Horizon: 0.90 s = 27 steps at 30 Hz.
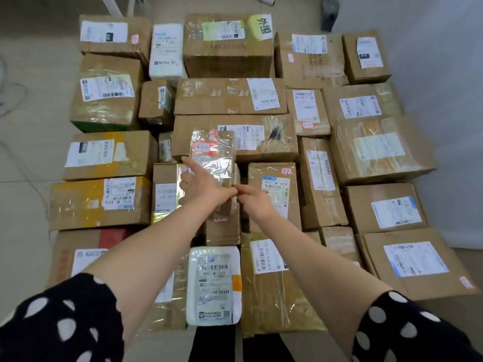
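1. Status. I read the small brown cardboard parcel wrapped in clear tape (213,158) as lifted and in hand, not yet placed. It is raised over the middle of the spread, in front of the long brown carton with a white label (271,142).
2. Grip. The left hand (201,185) holds its lower left side, index finger straight along the edge and the other fingers curled behind. The right hand (252,201) pinches the lower right corner.
3. Remaining. In my judgement, choosing a slot and setting it down are both left.
4. Clearance. The cartons lie edge to edge. Below the hands, the narrow brown box (222,228) fills the gap. Open room is the beige tiled floor (28,142) at left.
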### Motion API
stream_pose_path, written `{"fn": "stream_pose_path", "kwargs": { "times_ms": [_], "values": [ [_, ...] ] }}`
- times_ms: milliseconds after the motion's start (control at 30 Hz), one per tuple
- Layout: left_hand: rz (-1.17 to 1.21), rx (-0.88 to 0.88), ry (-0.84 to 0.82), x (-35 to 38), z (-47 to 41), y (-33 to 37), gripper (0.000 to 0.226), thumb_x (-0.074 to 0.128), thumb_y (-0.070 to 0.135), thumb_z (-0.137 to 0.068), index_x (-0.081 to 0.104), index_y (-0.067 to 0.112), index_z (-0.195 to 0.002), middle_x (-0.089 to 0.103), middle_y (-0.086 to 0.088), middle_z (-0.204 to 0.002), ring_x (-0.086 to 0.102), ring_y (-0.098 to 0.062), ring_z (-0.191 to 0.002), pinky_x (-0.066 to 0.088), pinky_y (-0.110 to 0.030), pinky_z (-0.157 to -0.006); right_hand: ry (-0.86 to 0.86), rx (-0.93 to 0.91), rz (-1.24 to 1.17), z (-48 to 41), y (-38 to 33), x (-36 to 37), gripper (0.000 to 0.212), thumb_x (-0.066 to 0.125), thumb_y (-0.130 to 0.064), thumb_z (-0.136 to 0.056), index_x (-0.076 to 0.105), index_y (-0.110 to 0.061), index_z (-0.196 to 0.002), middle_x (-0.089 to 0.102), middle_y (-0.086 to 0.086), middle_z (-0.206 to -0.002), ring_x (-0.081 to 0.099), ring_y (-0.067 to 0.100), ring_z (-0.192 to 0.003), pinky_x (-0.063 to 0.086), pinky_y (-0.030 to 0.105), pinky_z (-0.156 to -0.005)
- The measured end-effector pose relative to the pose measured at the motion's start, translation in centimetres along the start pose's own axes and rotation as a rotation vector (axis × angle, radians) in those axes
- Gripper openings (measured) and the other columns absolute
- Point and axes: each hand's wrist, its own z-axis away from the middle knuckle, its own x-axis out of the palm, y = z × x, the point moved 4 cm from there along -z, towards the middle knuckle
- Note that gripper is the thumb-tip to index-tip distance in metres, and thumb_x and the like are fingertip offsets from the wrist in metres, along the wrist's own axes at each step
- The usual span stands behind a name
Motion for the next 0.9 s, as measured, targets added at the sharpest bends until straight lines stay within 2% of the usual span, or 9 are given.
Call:
{"fn": "stream_pose_path", "kwargs": {
  "times_ms": [167,233,300,367,467,533,733,800,900],
  "values": [
    [0.053,-0.05,0.114,-3.5,-0.3,-4.4,0.14,0.085,0.044,-0.062,-0.02,0.016,-0.149,0.012,-0.019,-0.154,0.016,-0.035,-0.142,0.029,-0.051,-0.109,0.061,-0.015,0.104,0.8,-0.2,1.1,0.05,0.036,0.001,-0.094,0.046,-0.015,-0.14,0.048,0.007,-0.143,0.044,0.022,-0.132,0.037,0.033,-0.108],
    [0.051,-0.103,0.089,-4.2,-0.6,-6.6,0.138,0.085,0.043,-0.063,-0.02,0.016,-0.149,0.006,-0.018,-0.157,0.01,-0.035,-0.144,0.026,-0.052,-0.11,0.058,-0.014,0.182,1.1,-0.5,1.9,0.056,0.034,0.003,-0.092,0.042,-0.02,-0.143,0.043,0.006,-0.147,0.045,0.026,-0.13,0.043,0.035,-0.103],
    [0.039,-0.131,0.029,-4.0,-0.6,-8.1,0.139,0.085,0.043,-0.064,-0.022,0.015,-0.149,-0.002,-0.016,-0.158,0.005,-0.035,-0.146,0.023,-0.051,-0.112,0.036,0.003,0.236,1.5,-0.5,2.8,0.059,0.035,0.004,-0.093,0.035,-0.02,-0.147,0.038,0.007,-0.15,0.047,0.025,-0.127,0.045,0.03,-0.094],
    [0.024,-0.137,-0.028,-3.2,-0.3,-8.9,0.141,0.086,0.043,-0.064,-0.023,0.014,-0.148,-0.001,-0.018,-0.157,0.007,-0.036,-0.145,0.023,-0.049,-0.113,0.022,0.014,0.286,1.9,-0.3,3.5,0.06,0.038,0.003,-0.094,0.029,-0.019,-0.149,0.033,0.007,-0.152,0.045,0.025,-0.128,0.044,0.031,-0.094],
    [0.039,-0.111,-0.082,-1.7,0.1,-9.4,0.141,0.086,0.043,-0.063,-0.023,0.013,-0.148,0.01,-0.02,-0.154,0.015,-0.036,-0.142,0.025,-0.046,-0.112,0.006,0.007,0.317,2.1,0.3,4.2,0.055,0.038,0.001,-0.094,0.031,-0.015,-0.146,0.042,0.007,-0.146,0.055,0.023,-0.108,0.045,0.031,-0.084],
    [0.074,-0.078,-0.085,-1.0,0.2,-9.4,0.138,0.085,0.04,-0.066,-0.021,0.012,-0.148,0.013,-0.021,-0.153,0.018,-0.036,-0.141,0.025,-0.044,-0.112,0.004,0.011,0.336,2.0,0.5,4.4,0.05,0.038,0.001,-0.094,0.036,-0.013,-0.142,0.046,0.009,-0.141,0.055,0.023,-0.099,0.045,0.033,-0.08],
    [0.144,-0.066,-0.108,-0.6,-1.1,-10.0,0.134,0.085,0.039,-0.067,-0.019,0.012,-0.149,0.019,-0.02,-0.152,0.025,-0.034,-0.139,0.026,-0.042,-0.112,0.039,0.025,0.443,1.6,0.8,5.0,0.058,0.038,0.001,-0.093,0.031,-0.017,-0.148,0.04,0.007,-0.147,0.053,0.028,-0.119,0.05,0.04,-0.094],
    [0.166,-0.065,-0.121,-0.5,-1.8,-10.4,0.131,0.084,0.036,-0.068,-0.015,0.012,-0.15,0.024,-0.02,-0.15,0.03,-0.034,-0.138,0.031,-0.042,-0.112,0.055,-0.01,0.474,1.5,0.6,5.4,0.056,0.038,0.001,-0.093,0.035,-0.016,-0.146,0.041,0.007,-0.146,0.048,0.026,-0.126,0.045,0.039,-0.1],
    [0.221,-0.073,-0.131,-0.7,-2.6,-11.0,0.111,0.082,0.025,-0.073,0.005,0.01,-0.151,0.042,-0.018,-0.141,0.047,-0.033,-0.125,0.045,-0.041,-0.101,0.046,-0.066,0.466,1.7,0.1,6.5,0.049,0.037,-0.002,-0.094,0.043,-0.013,-0.142,0.05,0.008,-0.139,0.048,0.024,-0.126,0.041,0.034,-0.101]
  ]
}}
